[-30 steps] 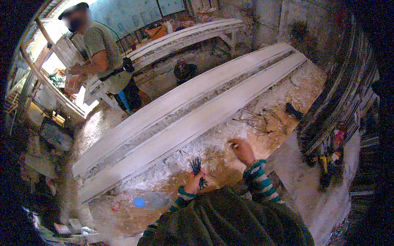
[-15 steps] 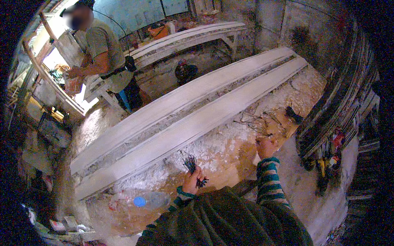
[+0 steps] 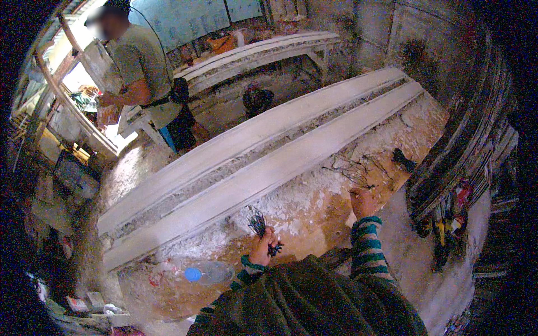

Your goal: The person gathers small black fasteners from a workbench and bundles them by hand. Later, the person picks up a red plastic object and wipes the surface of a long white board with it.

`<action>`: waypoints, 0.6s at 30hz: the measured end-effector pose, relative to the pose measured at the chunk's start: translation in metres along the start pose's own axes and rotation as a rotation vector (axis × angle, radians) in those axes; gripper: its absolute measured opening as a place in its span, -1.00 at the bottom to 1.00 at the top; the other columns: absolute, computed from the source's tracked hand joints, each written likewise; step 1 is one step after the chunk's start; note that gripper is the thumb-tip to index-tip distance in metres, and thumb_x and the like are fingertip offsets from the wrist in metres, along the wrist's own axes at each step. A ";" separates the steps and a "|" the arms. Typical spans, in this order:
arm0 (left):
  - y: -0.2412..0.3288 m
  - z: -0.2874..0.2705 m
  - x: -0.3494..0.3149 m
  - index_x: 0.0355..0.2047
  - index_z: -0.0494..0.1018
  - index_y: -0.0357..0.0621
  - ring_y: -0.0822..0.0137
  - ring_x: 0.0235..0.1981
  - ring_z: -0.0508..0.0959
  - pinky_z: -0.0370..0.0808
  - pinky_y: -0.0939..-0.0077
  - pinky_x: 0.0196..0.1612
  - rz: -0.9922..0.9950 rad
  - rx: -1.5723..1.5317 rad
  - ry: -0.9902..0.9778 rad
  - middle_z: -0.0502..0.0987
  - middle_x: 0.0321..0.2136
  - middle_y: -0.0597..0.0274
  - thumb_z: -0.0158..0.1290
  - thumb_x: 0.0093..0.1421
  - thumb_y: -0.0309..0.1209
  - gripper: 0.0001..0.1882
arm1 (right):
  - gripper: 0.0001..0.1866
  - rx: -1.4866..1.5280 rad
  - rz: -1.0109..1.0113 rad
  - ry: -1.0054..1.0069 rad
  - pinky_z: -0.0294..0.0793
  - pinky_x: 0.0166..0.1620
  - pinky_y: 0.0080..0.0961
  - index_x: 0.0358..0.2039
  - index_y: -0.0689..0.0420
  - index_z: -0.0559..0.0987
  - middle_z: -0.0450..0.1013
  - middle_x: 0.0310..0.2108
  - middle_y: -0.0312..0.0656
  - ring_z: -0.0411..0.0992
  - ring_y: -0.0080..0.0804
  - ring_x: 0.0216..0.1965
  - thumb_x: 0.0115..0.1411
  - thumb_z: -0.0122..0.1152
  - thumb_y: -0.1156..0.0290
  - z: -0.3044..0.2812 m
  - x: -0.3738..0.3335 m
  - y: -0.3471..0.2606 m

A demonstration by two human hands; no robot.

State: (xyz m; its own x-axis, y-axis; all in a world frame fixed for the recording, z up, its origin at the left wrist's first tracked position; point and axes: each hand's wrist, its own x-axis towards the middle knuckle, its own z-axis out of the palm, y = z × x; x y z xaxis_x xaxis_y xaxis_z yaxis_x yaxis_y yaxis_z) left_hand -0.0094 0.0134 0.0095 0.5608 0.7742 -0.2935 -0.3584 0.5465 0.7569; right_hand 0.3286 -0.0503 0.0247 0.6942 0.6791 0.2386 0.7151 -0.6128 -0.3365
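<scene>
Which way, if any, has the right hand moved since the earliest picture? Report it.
Yes: the right hand has moved rightward, nearer the dark bundle lying up and to its right.

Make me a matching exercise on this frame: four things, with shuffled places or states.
1. Left hand
2. Clear bottle
3. Loose dark strands
4. Long pale boards

A. Scattered just beyond the right hand
B. Running diagonally across the view
C. Closed around a strand bundle
D. Lying down, blue-capped

Pairs: 1-C, 2-D, 3-A, 4-B
</scene>
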 end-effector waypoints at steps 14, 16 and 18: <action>-0.016 -0.011 0.009 -0.18 0.39 -0.15 0.55 -0.51 0.40 0.44 0.53 -0.37 0.104 0.382 -0.211 0.43 -0.52 0.42 0.14 0.07 -0.24 -0.63 | -0.83 1.043 -0.471 -0.859 0.43 -0.21 -0.58 -0.27 0.27 0.52 0.50 -0.35 -0.18 0.43 -0.54 -0.31 0.17 0.06 0.46 -0.024 -0.095 -0.136; -0.015 -0.013 0.008 -0.22 0.41 -0.13 0.54 -0.47 0.43 0.43 0.56 -0.37 0.156 0.469 -0.243 0.45 -0.47 0.41 0.20 0.01 -0.27 -0.64 | -0.83 1.148 -0.389 -0.899 0.44 -0.23 -0.59 -0.25 0.26 0.49 0.49 -0.40 -0.25 0.42 -0.56 -0.33 0.19 0.03 0.46 -0.020 -0.101 -0.145; -0.009 -0.013 0.006 -0.27 0.42 -0.12 0.53 -0.46 0.43 0.43 0.59 -0.37 0.048 0.418 -0.262 0.46 -0.45 0.41 0.25 -0.04 -0.28 -0.64 | -0.84 1.161 -0.372 -0.879 0.44 -0.28 -0.60 -0.27 0.25 0.49 0.48 -0.42 -0.28 0.42 -0.58 -0.36 0.20 0.03 0.44 -0.020 -0.102 -0.145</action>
State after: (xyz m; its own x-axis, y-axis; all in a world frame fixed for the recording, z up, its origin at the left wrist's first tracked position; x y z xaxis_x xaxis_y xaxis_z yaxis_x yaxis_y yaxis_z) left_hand -0.0125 0.0171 -0.0060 0.7392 0.6596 -0.1361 -0.0890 0.2959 0.9511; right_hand 0.1552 -0.0386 0.0671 -0.0780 0.9969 0.0044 0.0813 0.0108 -0.9966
